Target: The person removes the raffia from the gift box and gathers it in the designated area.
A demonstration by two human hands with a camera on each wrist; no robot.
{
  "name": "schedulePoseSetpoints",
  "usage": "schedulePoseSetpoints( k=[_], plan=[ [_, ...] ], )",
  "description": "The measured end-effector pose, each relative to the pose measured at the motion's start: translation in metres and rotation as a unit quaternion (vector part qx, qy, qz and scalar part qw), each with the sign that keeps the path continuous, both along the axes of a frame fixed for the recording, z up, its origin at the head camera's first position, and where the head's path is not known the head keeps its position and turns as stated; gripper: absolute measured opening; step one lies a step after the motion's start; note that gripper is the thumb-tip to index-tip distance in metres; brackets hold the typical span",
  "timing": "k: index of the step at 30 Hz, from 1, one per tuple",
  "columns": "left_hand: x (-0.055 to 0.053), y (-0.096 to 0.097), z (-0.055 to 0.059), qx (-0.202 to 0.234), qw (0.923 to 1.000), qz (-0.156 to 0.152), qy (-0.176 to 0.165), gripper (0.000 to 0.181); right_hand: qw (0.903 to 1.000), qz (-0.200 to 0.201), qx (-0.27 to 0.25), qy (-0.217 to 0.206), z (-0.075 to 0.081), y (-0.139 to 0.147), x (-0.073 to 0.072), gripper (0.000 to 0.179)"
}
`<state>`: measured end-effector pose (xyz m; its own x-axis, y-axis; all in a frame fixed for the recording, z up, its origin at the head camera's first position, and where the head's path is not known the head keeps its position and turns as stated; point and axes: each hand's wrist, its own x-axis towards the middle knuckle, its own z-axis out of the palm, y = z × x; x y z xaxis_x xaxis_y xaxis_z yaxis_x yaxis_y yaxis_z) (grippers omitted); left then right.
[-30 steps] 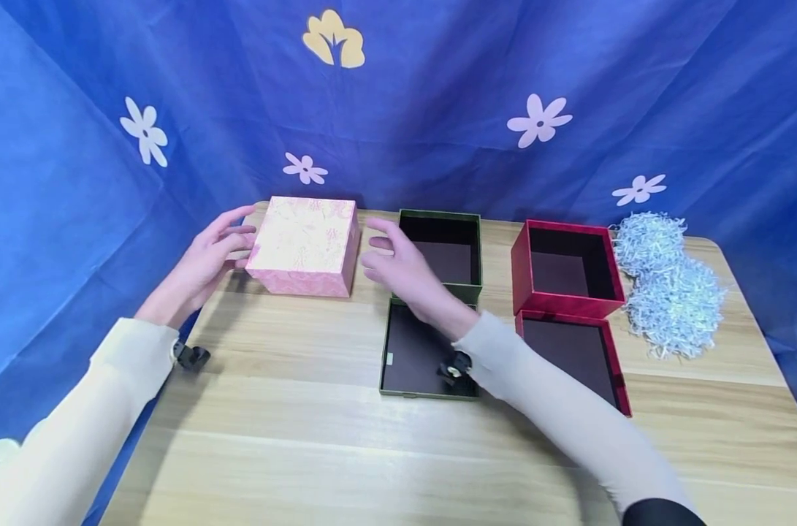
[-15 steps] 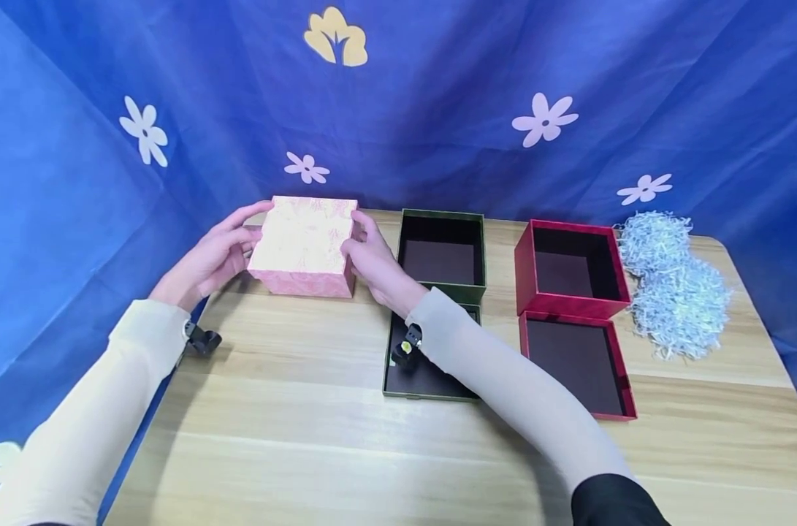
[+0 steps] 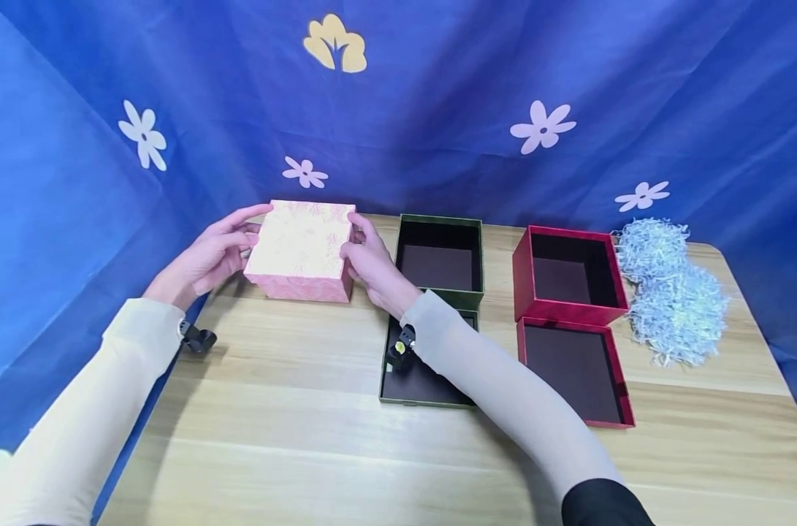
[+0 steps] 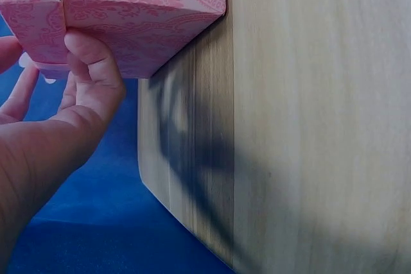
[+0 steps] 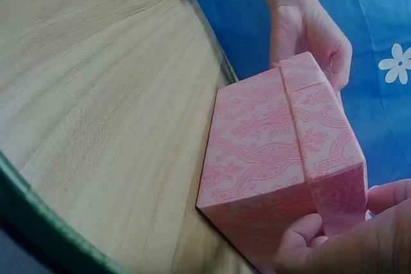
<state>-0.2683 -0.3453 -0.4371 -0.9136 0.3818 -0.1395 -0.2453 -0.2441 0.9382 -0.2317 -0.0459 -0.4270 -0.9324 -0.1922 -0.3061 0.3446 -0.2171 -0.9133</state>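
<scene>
- pink box (image 3: 299, 241) sits at the back left of the table (image 3: 273, 424), its lid (image 5: 331, 126) on, near the left table edge.
- left hand (image 3: 207, 256) holds its left side, fingers spread wide, thumb (image 4: 83, 46) by the seam under the lid; how hard it grips, can't tell.
- right hand (image 3: 375, 267) holds the opposite side in a narrower hold, thumb (image 5: 302, 229) also near the seam, a finger at the back corner.
- opposite sides, probably so the box stays balanced; thumbs by the seam likely give purchase on the lid edge.
- green box (image 3: 464, 299) stands open, green lid (image 3: 431, 383) inside-up in front, partly behind the right arm.
- red box (image 3: 569, 313) and red lid (image 3: 572, 365) match that layout; seemingly keeps each pair together.
- shredded paper (image 3: 677, 314) lies right of the red box, seemingly kept apart.
</scene>
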Motion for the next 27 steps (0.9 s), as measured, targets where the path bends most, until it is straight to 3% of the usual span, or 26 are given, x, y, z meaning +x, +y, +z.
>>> schedulePoseSetpoints(
  k=[7, 16, 27],
  plan=[
    [-0.001, -0.003, 0.000, 0.025, 0.9997, -0.005, 0.003, 0.060, 0.9999, -0.007, 0.008, 0.012, 0.000, -0.003, 0.001, 0.081],
    [-0.003, -0.002, 0.011, 0.076, 0.9966, -0.025, 0.017, 0.060, 0.9992, -0.004, 0.002, 0.039, 0.008, -0.002, 0.000, 0.080],
    [0.006, 0.002, 0.035, 0.027, 0.9988, 0.003, 0.041, 0.059, 0.9976, -0.002, 0.003, 0.069, 0.024, 0.001, 0.005, 0.078]
  ],
)
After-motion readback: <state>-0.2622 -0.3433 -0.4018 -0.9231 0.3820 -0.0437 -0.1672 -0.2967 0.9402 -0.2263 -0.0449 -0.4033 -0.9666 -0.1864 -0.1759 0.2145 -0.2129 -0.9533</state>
